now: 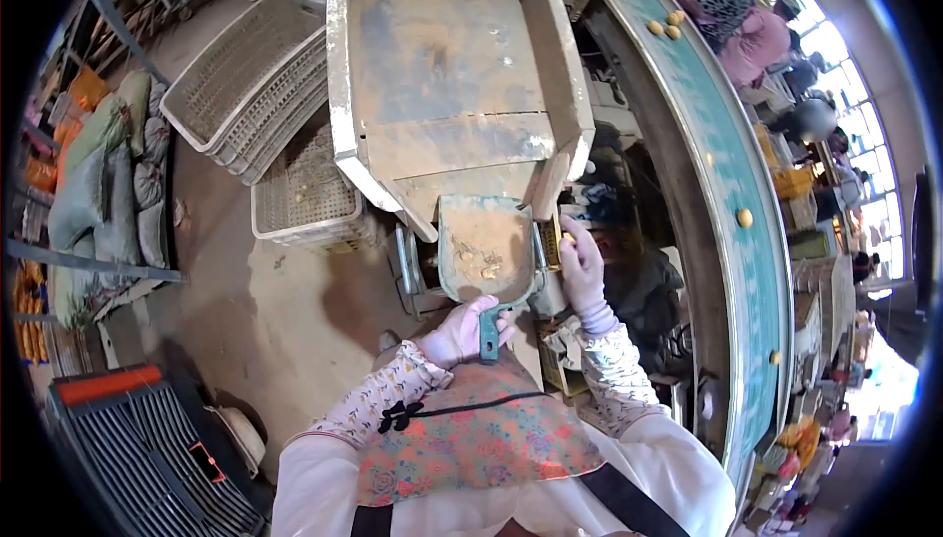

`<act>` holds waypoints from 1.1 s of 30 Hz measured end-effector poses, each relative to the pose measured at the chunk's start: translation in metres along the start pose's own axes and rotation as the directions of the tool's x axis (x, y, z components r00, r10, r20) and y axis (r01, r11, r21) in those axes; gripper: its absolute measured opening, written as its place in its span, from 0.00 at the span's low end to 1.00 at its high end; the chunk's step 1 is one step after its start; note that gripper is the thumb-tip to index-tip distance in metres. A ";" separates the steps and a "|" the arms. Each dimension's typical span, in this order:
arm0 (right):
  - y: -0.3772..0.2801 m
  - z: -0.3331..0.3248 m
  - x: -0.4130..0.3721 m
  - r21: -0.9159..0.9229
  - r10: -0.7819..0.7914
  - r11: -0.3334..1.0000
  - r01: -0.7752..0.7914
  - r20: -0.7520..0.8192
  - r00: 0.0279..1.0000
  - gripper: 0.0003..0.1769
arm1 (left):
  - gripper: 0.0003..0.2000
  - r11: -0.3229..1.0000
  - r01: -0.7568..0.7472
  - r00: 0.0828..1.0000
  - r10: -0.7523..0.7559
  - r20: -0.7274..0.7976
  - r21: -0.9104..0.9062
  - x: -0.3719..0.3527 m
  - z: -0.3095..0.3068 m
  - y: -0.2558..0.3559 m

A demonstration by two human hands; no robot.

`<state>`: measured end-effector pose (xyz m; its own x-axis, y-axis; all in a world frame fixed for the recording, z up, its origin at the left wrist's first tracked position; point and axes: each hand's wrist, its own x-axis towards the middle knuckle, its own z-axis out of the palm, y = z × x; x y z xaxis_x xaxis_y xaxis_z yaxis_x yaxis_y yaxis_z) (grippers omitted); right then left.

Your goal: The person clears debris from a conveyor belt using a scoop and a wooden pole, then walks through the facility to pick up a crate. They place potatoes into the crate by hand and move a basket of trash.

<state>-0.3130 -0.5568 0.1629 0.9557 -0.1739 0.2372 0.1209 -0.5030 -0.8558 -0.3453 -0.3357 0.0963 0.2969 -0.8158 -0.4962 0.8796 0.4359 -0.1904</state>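
Observation:
My left hand (458, 333) is closed round the handle of a green dustpan (488, 291), with fingertips showing on the handle's far side. Brown dirt and a few bits of dry debris lie in the pan, whose far edge meets the lower end of a worn sloping chute (447, 75). Just right of the pan, my right hand (582, 267) is raised, fingers curled together. A small yellow spot shows at its fingertips, too small to name.
Stacked plastic crates (211, 149) stand left of the chute. A green conveyor belt (722, 183) carrying several round yellow fruits runs along the right, with people beyond it. Filled sacks (108, 183) lie at far left, above a black slatted panel (147, 458).

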 end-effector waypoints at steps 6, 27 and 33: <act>0.006 0.006 -0.005 0.003 0.060 0.998 -0.059 -0.047 0.997 0.17 | 0.07 0.994 -0.014 0.997 0.023 -0.076 0.109 0.017 -0.033 -0.009; 0.044 0.116 0.265 -0.670 0.036 0.515 0.535 0.640 0.767 0.15 | 0.13 0.972 -0.226 0.942 0.235 -0.238 0.067 0.056 -0.108 -0.074; 0.026 0.120 0.280 -0.532 -0.346 0.517 0.671 0.587 0.732 0.21 | 0.12 0.927 -0.357 0.908 0.373 -0.189 0.116 0.069 -0.091 -0.056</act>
<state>-0.0100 -0.5166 0.1518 0.8153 0.5434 0.2000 0.5609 -0.8270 -0.0394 -0.4080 -0.3814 -0.0043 0.5279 -0.5067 -0.6816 0.7527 0.6508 0.0991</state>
